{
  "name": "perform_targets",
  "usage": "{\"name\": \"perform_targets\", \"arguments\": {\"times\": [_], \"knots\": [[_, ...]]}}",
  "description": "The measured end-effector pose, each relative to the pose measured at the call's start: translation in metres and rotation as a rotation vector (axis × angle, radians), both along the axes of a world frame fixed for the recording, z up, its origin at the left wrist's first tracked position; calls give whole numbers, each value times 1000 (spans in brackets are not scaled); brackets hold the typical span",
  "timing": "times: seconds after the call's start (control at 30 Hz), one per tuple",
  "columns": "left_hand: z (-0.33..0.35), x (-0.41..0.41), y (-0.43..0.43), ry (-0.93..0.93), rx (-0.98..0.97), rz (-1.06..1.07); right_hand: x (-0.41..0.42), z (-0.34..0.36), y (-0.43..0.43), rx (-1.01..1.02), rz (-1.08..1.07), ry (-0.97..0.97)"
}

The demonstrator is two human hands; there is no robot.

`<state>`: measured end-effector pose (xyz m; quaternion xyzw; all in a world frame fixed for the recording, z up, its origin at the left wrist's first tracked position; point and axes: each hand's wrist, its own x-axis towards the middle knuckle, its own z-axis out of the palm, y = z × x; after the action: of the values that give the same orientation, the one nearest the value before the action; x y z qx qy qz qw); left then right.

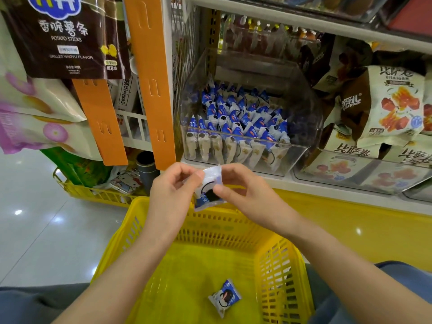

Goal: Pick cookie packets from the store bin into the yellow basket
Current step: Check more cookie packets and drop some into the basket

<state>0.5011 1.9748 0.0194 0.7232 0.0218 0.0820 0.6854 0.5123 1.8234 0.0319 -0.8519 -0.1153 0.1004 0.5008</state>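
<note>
Holding one packet [208, 188] over basket [284, 272], both hands [171, 192] [243, 191] pinched it; one packet inside [225, 297], bin [301, 146] stayed nearly full.

A white store shelf [304, 186] stands on a yellow base [350, 220] over a glossy pale tiled floor [46, 230], where lights reflect as bright spots. A dark potato-sticks bag [63, 38] hangs at upper left beside orange hanging strips [149, 78]. A wire mesh panel [184, 43] closes the shelf's left end. Pale snack bags [388, 101] fill the right side, and small bottles [252, 36] line the back.
</note>
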Motion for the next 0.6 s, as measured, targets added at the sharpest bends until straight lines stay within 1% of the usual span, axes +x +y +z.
{"name": "perform_targets", "arguments": {"times": [0.07, 0.13, 0.2, 0.3, 0.37, 0.47, 0.53, 0.57, 0.6], "knots": [[0, -3, -3, -46, 68, -42, -2, 2, 2, 81, -49, -62], [-1, -3, -5, -41, 74, -62, -4, 3, 3, 82, -92, -136], [-2, -2, -6, 4, 54, -66, -6, 3, 4, 31, -105, -247], [-3, 0, -5, 99, -25, -94, -8, 1, 4, -112, -99, -423], [-4, 0, -5, 111, -8, -96, -8, -1, 3, -135, -132, -473], [-6, 2, -4, 111, 70, 2, -6, -3, 1, -66, -226, -490], [-7, 4, -3, 212, 105, -5, -4, -2, 0, -22, -258, -496], [-6, 5, -4, 306, 60, -43, -3, -1, -1, -7, -254, -501], [-5, 5, -4, 406, -35, -94, -3, 0, -2, -1, -228, -514]]}}
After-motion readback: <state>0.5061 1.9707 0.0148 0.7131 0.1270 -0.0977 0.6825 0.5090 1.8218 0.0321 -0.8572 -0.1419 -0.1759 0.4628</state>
